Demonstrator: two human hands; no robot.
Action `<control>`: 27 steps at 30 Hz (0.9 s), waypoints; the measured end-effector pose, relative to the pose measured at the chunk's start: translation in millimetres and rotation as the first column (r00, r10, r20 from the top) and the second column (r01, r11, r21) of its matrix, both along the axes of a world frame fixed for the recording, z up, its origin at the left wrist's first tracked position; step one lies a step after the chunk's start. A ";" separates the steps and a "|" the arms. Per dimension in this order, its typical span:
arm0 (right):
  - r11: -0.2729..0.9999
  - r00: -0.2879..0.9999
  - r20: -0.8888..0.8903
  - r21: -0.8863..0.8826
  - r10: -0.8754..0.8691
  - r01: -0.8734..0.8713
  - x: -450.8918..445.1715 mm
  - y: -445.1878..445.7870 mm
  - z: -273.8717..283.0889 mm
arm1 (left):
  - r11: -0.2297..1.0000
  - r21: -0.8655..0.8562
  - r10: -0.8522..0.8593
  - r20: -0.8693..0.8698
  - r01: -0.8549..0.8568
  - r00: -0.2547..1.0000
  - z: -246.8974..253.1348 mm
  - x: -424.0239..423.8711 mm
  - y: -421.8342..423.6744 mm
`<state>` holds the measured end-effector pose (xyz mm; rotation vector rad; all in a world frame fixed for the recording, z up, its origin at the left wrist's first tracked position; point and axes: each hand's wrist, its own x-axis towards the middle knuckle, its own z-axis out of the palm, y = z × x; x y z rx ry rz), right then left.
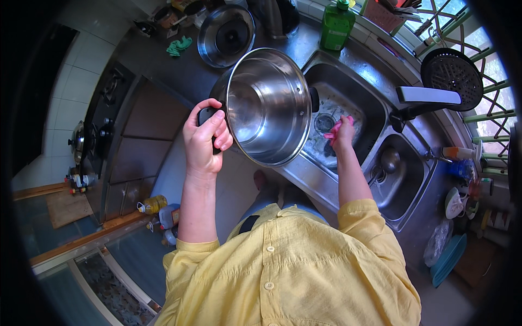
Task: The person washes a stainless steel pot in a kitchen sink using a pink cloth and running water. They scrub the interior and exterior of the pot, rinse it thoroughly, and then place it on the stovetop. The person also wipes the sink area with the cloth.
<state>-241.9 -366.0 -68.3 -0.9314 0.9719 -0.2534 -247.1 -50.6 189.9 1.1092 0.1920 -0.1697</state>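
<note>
My left hand (208, 136) grips the black side handle (205, 115) of a shiny stainless steel pot (271, 110). The pot is tilted, its open mouth towards me, and its bare inside shows. Part of it overlaps the near-left side of the larger sink basin (369, 118). In my right hand (344, 132) is a crumpled pink cloth (337, 128), held low over that basin. Beside the cloth, a round drain strainer (324, 123) sits among suds and small green scraps on the basin's floor.
A pot lid (226, 36) and a green cloth (179, 46) lie on the steel counter. Behind the sink stands a green detergent bottle (337, 26). The faucet (428, 98) reaches over the rear rim. A ladle (389, 161) rests in the smaller basin (412, 189).
</note>
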 end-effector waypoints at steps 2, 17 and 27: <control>0.986 0.985 -0.077 0.083 0.154 -0.148 -1.4 4.5 11.2 | 0.999 0.049 -0.016 0.025 0.014 1.000 5.3 -3.0 -3.2; 0.767 0.961 0.260 0.598 0.090 -0.234 12.9 21.5 -4.1 | 0.627 0.759 -0.511 0.570 -0.175 0.643 36.4 -29.8 -55.1; 0.860 0.905 0.405 0.408 0.132 -0.308 20.9 30.6 12.5 | 0.833 0.521 -0.007 0.346 -0.186 0.938 55.3 -19.6 -35.3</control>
